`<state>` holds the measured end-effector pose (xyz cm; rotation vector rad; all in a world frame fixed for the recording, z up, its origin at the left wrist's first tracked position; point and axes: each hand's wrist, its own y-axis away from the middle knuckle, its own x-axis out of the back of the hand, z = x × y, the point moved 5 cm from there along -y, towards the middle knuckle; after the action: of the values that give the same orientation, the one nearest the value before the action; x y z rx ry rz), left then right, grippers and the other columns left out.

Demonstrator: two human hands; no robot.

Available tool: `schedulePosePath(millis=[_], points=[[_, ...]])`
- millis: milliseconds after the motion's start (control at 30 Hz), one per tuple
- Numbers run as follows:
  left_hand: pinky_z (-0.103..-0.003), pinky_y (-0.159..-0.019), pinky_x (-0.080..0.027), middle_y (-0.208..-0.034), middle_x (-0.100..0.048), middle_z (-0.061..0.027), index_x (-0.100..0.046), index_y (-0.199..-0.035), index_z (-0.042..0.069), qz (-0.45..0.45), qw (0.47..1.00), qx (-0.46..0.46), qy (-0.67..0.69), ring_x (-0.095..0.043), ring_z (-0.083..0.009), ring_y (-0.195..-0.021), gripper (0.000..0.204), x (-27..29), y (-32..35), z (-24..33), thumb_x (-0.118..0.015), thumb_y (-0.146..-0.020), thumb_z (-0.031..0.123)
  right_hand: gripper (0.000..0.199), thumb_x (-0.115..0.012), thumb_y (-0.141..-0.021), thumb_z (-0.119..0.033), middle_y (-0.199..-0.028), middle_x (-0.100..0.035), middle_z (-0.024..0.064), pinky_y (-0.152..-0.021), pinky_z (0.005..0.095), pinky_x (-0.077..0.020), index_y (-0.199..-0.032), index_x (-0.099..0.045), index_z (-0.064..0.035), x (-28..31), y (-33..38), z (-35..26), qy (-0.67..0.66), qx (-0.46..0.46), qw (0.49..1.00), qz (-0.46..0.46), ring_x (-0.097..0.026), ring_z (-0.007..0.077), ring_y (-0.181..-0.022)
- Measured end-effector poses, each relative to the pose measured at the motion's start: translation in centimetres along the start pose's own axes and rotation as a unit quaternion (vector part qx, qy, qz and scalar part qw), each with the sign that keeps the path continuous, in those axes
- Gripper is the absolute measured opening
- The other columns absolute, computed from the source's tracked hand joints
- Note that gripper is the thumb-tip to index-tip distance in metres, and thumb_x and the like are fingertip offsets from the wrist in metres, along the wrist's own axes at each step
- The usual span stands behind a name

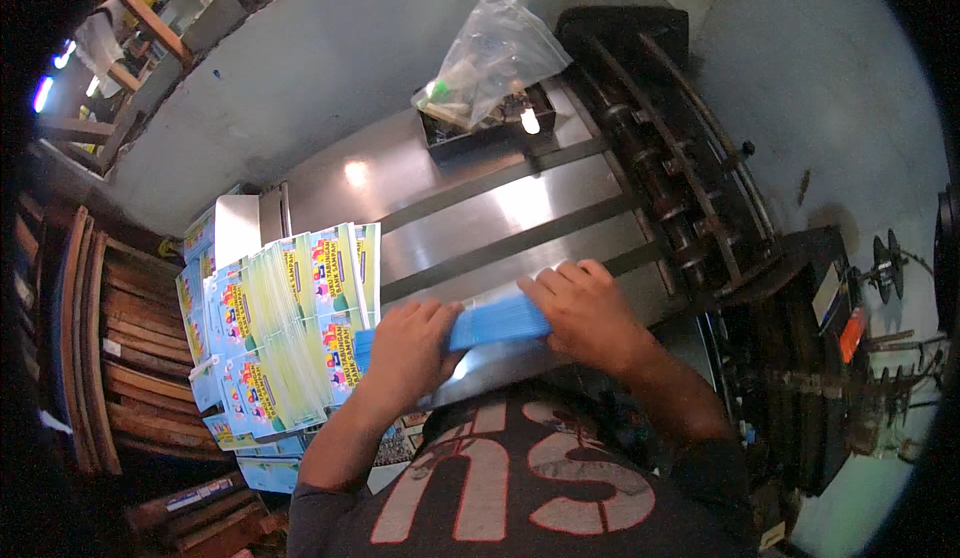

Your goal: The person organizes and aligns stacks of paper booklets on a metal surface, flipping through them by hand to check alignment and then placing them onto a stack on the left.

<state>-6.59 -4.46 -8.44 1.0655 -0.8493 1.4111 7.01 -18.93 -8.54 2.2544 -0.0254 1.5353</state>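
Observation:
A thick stack of blue-edged paper sheets [497, 322] is held on edge above the near side of the metal table. My left hand [412, 350] is closed round its left end, and my right hand [583, 316] grips the right end. The left hand hides part of the stack. Just left of it lies a fanned pile of printed sheets [290, 330], coloured blue, yellow and green.
The shiny metal table [450, 253] has dark belts across it. A dark box [478, 140] holds small items under a clear plastic bag [500, 53]. At the right stands a roller machine [655, 163]. Wooden slats [160, 358] stand at the left.

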Motion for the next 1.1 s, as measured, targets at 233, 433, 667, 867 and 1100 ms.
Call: schedulePosePath(millis=[233,433,667,867,1100], points=[[-0.044,-0.096,-0.039,-0.112,-0.057,-0.0142,-0.043,-0.14,0.005,0.002,0.998,0.044,-0.034,-0.056,-0.0318,-0.105,0.089,-0.9,1.6,1.8,-0.081,-0.065,0.034,0.078,-0.077,-0.07,-0.021,-0.131,-0.051,0.0152,-0.111,0.0499,-0.0318,-0.139,-0.043,-0.0055,-1.3,1.9,-0.8,0.073,0.047,0.985,0.149,-0.047,0.0299,-0.125],[-0.039,-0.097,-0.045,-0.123,-0.06,-0.0187,-0.05,-0.134,0.004,-0.092,0.988,0.087,0.091,-0.059,-0.032,-0.115,0.088,1.8,4.0,-1.4,-0.087,-0.062,0.038,0.089,-0.084,-0.069,-0.031,-0.133,-0.05,0.0152,-0.111,0.0499,-0.0321,-0.142,-0.04,-0.0067,0.1,3.4,3.8,-0.085,-0.008,0.996,-0.039,-0.045,0.03,-0.129],[-0.046,-0.111,-0.034,-0.141,-0.046,-0.0221,-0.033,-0.145,0.002,0.244,0.677,0.159,0.676,-0.046,-0.0324,-0.13,0.088,-9.1,9.6,-10.2,-0.034,-0.092,0.072,0.102,-0.053,-0.084,-0.072,-0.15,-0.036,0.0151,-0.113,0.0403,-0.0283,-0.154,-0.019,-0.0057,-8.7,1.5,6.9,-0.777,0.042,0.601,0.185,-0.041,0.0258,-0.132],[-0.048,-0.118,-0.019,-0.156,-0.024,-0.0235,-0.015,-0.153,0.002,0.252,0.595,0.137,0.751,-0.027,-0.0343,-0.143,0.103,-8.3,8.9,-8.2,-0.031,-0.087,0.079,0.108,-0.031,-0.084,-0.082,-0.161,-0.012,0.0196,-0.118,0.0451,-0.0159,-0.155,-0.007,-0.0045,-7.4,1.6,6.3,-0.689,0.07,0.686,0.223,-0.019,0.0308,-0.146],[-0.047,-0.118,-0.021,-0.159,-0.014,-0.0224,-0.004,-0.156,0.01,0.217,0.626,0.263,0.701,-0.025,-0.0341,-0.145,0.115,-8.9,11.6,-8.0,-0.068,-0.078,0.065,0.123,-0.073,-0.071,-0.067,-0.162,-0.008,0.0188,-0.119,0.0469,-0.012,-0.156,-0.007,-0.0075,-9.5,4.6,5.9,-0.722,0.074,0.659,0.198,-0.011,0.0306,-0.149]])
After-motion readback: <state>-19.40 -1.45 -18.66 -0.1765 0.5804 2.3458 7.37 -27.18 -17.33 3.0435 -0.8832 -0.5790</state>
